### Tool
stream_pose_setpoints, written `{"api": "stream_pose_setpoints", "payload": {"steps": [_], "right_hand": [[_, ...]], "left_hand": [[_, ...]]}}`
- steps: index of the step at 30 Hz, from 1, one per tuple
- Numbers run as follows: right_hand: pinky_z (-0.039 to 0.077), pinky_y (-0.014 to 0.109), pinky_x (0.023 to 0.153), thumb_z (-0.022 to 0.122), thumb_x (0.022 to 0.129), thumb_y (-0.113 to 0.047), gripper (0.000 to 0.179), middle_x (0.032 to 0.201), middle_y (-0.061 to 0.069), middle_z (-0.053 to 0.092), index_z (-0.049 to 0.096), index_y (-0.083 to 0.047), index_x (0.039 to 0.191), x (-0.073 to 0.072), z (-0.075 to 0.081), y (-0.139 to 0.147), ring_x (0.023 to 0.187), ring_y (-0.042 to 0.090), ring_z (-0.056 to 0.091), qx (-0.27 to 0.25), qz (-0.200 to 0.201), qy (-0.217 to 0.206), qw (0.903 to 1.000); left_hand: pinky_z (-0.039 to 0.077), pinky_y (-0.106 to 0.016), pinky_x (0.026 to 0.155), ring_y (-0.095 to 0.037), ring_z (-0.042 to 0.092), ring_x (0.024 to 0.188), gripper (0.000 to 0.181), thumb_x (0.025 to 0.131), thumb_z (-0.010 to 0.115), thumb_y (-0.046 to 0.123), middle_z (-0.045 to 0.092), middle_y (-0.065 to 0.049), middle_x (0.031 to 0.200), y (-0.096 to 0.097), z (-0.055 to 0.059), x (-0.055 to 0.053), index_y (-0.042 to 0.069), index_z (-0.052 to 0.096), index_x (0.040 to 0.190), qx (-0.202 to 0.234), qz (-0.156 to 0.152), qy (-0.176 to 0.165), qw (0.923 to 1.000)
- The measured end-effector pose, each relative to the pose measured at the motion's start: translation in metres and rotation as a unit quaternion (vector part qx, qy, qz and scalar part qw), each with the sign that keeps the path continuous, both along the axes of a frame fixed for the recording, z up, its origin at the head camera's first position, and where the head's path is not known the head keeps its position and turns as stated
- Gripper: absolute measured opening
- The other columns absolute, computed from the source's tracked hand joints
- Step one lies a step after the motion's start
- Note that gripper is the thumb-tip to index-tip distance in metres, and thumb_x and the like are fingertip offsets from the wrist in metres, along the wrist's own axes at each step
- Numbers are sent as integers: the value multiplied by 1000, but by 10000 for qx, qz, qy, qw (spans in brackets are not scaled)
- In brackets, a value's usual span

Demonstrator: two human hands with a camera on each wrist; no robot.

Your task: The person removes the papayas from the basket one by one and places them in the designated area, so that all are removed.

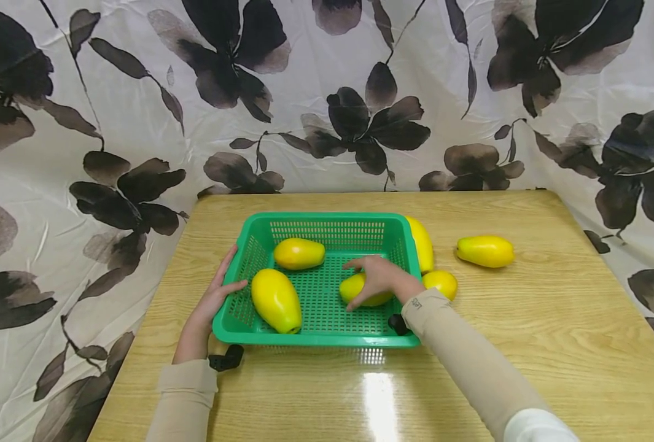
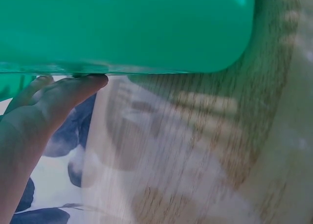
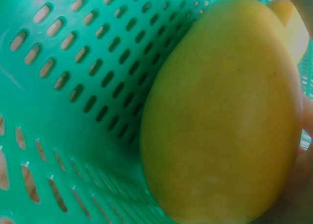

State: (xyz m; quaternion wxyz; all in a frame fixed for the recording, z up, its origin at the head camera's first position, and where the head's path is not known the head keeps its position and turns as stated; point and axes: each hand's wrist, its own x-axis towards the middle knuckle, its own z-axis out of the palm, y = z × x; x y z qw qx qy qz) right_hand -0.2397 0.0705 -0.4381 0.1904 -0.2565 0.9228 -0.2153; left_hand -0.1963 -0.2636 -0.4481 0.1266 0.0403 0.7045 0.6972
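Yellow fruit (image 1: 350, 287), long axis roughly left to right in basket (image 1: 315, 339), right hand (image 1: 381, 277) over it, fingers apart, left hand (image 1: 212, 301) straight-fingered against rim, sleeve (image 1: 459, 350) lettering unreadable.

From nine o'clock, we saw the left hand (image 2: 44, 111) reach up toward the lower edge of the green basket (image 2: 122, 33), one fingertip meeting that edge near ten o'clock. The basket's smooth side filled our view from ten o'clock round to one, ending in a rounded corner at two. Below it we made out the wooden tabletop (image 2: 234, 160), blotched with pale and dark patches from three o'clock to six. At eight o'clock we noticed white cloth (image 2: 54, 175) with dark, blurred petal shapes.
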Motion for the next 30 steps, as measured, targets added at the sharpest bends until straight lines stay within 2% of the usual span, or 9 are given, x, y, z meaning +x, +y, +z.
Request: {"api": "stream_pose_setpoints", "payload": {"steps": [5, 11, 21, 26, 30], "right_hand": [[36, 33, 86, 76, 44, -52, 91, 123, 2, 45, 46, -19, 123, 0, -3, -1, 107, 19, 43, 143, 13, -134, 9998], [37, 32, 83, 76, 45, -52, 88, 119, 1, 47, 47, -18, 121, -1, -5, -3, 102, 17, 45, 569, 71, -103, 9983], [39, 32, 79, 77, 48, -46, 80, 109, 1, 52, 51, -15, 118, -3, -8, -7, 94, 17, 47, 1100, 144, 110, 9938], [39, 33, 78, 76, 50, -44, 81, 111, 2, 52, 49, -14, 120, -3, -5, -8, 95, 17, 47, 1172, -19, -6, 9931], [40, 32, 76, 76, 51, -43, 82, 111, 4, 50, 47, -12, 121, -1, 1, -7, 92, 17, 47, 916, -245, -135, 9954]], "left_hand": [[26, -43, 94, -24, 9, 126, 68, 86, 45, 7, -6, 7, 141, -3, -7, -2, 39, 9, 135, -9, -5, 43, 10000], [19, -48, 96, -23, 6, 127, 69, 86, 44, 5, -5, 7, 142, 0, -7, -3, 39, 10, 135, 32, 47, 25, 10000], [25, -47, 93, -25, 9, 126, 69, 86, 45, 5, -6, 6, 142, 1, -5, -2, 37, 8, 136, 105, 25, 42, 9999], [20, -49, 95, -25, 5, 127, 70, 86, 42, 1, -8, 5, 142, 4, 4, 2, 32, 6, 137, 197, 34, -20, 9998], [15, -51, 96, -27, 0, 127, 69, 86, 40, -1, -11, 0, 142, 7, 16, 7, 25, 2, 138, 128, 6, -31, 9999]]}}
